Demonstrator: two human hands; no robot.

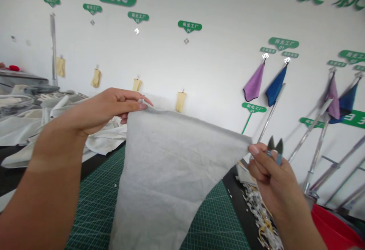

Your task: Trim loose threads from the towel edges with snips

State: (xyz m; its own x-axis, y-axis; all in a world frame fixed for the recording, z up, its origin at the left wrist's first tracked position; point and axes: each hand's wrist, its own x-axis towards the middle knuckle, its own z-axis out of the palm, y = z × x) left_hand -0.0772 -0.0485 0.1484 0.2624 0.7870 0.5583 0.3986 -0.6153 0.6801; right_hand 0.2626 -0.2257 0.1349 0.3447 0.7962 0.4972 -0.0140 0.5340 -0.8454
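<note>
A piece of light grey fabric (168, 159) hangs stretched between my two hands, its upper edge sloping down to the right. My left hand (114, 105) pinches the upper left corner between thumb and fingers. At the upper right corner, my right hand (269, 170) grips the cloth between thumb and forefinger. Thread snips (275, 149) with dark pointed blades and blue sides stick up from that same hand; their lower part is hidden. Below the cloth lies a green cutting mat (216, 219) with a printed grid.
Grey and white cloth pieces (105, 140) are heaped at the left. Scraps and trimmings (258, 204) lie along the dark table edge at right, near a red bucket (333, 227). Purple (255, 81) and blue cloths (276, 84), yellow gloves (181, 102) and metal poles line the white wall.
</note>
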